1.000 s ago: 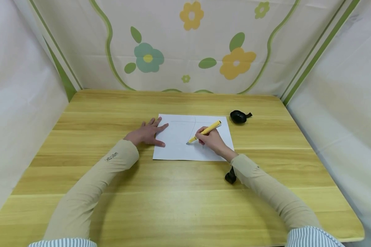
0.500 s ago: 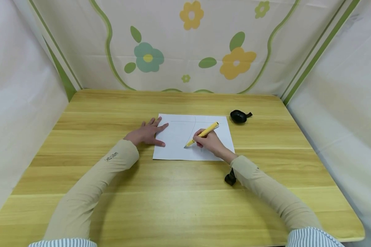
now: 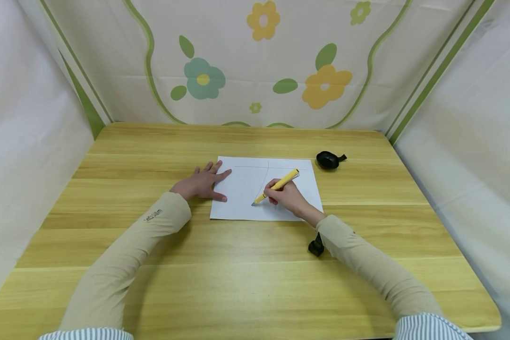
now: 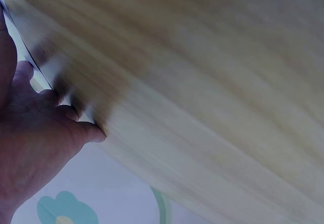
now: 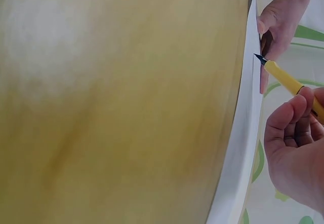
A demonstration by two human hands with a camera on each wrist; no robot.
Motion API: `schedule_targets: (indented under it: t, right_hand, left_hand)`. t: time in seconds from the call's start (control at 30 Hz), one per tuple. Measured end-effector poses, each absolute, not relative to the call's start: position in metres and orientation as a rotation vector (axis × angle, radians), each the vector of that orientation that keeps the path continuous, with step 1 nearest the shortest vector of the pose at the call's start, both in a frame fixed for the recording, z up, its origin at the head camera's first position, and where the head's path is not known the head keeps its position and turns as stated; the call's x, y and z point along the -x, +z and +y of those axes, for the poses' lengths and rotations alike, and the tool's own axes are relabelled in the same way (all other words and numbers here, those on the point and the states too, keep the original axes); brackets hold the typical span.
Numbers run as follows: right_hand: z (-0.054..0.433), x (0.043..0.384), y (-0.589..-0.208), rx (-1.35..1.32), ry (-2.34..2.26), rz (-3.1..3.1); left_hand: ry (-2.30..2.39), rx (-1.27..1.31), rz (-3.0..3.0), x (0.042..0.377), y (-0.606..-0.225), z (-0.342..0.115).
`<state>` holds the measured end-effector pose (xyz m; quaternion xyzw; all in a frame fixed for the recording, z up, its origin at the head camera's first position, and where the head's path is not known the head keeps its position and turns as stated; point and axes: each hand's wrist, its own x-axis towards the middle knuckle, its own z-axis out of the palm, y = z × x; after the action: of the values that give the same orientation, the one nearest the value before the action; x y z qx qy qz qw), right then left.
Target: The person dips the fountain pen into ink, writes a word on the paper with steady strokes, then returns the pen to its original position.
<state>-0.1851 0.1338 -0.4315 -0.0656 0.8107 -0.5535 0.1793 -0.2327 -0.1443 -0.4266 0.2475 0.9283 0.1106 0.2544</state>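
Observation:
A white sheet of paper lies on the wooden table, bearing a thin horizontal line near its far edge and a long stroke curving down from the top. My right hand pinches a yellow fountain pen, its dark nib at the paper at the low end of that stroke. In the right wrist view the pen shows its nib against the sheet. My left hand rests with spread fingers on the sheet's left edge; the left wrist view shows this hand low beside the table surface.
A black rounded object with a short tab lies beyond the paper's right corner. Another small black piece shows by the right sleeve cuff. Behind the wooden table hangs a flower-print cloth, with pale cloth on both sides.
The right hand and pen have moved slightly toward me and to the left, and the curved stroke has grown longer. The left hand stays in place.

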Motion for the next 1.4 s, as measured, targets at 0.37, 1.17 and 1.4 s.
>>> schedule_targets:
  t: [0.37,1.17,1.4]
  right_hand:
    - [0.132,0.181,-0.430,0.205,-1.562,2.271]
    - [0.121,0.162,-0.402,0.319,-1.527,2.162]
    - [0.123,0.171,-0.424,0.307,-1.526,2.152]
  left_hand:
    - [0.356,-0.691,2.505,0.230,-0.422,-0.146]
    - [0.296,-0.683,2.528,0.233,-0.427,-0.144]
    - [0.295,-0.686,2.535,0.233,-0.427,-0.145]
